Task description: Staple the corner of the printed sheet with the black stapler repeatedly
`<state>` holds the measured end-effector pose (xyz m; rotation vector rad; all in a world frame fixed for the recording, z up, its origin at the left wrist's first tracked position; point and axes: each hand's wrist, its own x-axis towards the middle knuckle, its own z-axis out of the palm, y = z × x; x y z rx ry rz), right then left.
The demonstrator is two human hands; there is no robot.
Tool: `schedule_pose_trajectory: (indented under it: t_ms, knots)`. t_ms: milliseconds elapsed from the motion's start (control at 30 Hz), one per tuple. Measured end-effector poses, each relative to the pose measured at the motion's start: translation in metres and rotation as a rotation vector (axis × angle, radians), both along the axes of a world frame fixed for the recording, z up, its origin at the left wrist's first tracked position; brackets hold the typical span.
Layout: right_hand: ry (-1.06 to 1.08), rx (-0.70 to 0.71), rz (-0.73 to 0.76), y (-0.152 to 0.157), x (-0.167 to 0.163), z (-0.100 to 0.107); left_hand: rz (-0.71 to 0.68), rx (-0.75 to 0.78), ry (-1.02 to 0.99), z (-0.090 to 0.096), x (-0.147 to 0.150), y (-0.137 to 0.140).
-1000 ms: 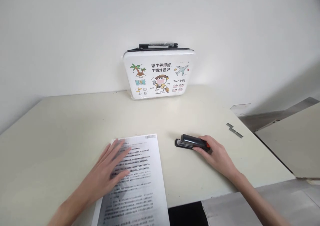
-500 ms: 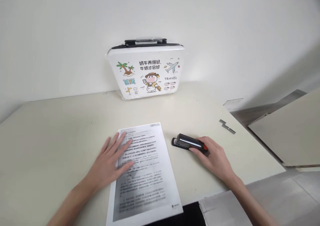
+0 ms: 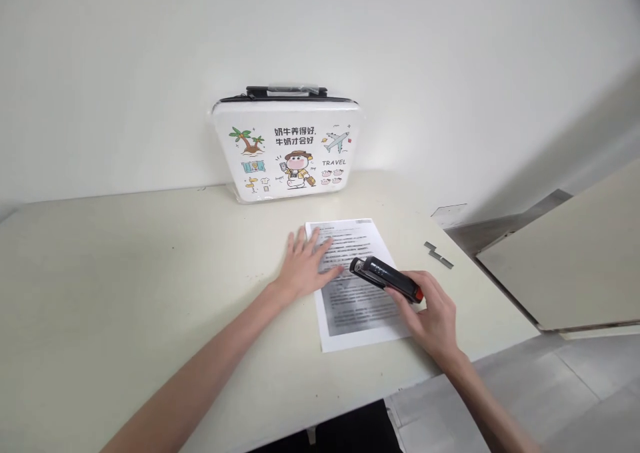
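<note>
A printed sheet of paper (image 3: pixel 350 313) lies on the pale table, its text side up. My left hand (image 3: pixel 306 266) rests flat on its left edge, fingers spread over the upper part. Above the sheet's right side, a black stapler (image 3: pixel 393 281) with a red patch at its back end is gripped by my right hand (image 3: pixel 433 309). The stapler's jaw is parted and points toward the left hand's thumb. Whether more than one sheet lies there, I cannot tell.
A white case (image 3: pixel 290 149) with cartoon prints and a black handle stands against the wall at the back. Grey staple strips (image 3: pixel 439 255) lie near the table's right edge. Beyond that edge is a pale panel (image 3: pixel 570 253).
The paper has slid away from me and to the right under my left hand. My right hand has raised the stapler, which now overlaps the sheet in view.
</note>
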<state>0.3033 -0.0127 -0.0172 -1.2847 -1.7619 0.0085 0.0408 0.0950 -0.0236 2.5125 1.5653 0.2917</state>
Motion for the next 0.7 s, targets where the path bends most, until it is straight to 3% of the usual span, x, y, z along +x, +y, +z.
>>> schedule_pose_trajectory:
  t_ms: [167,300,467,567,700]
  knots:
    - [-0.012,-0.017,-0.025,-0.002,-0.005,0.006,-0.036,-0.038,-0.043,-0.004,0.052,0.025]
    - [0.062,-0.089,-0.050,0.002,-0.015,0.012,-0.029,-0.034,-0.305,-0.005,0.054,0.032]
    - [0.176,-0.206,-0.027,0.024,-0.039,0.017,0.016,-0.035,-0.788,0.000,-0.010,0.004]
    - [0.188,-0.251,0.064,0.047,-0.063,0.018,0.103,-0.107,-0.865,0.007,-0.057,-0.022]
    - [0.118,-0.327,0.227,0.081,-0.099,0.017,0.289,-0.069,-0.915,0.014,-0.100,-0.041]
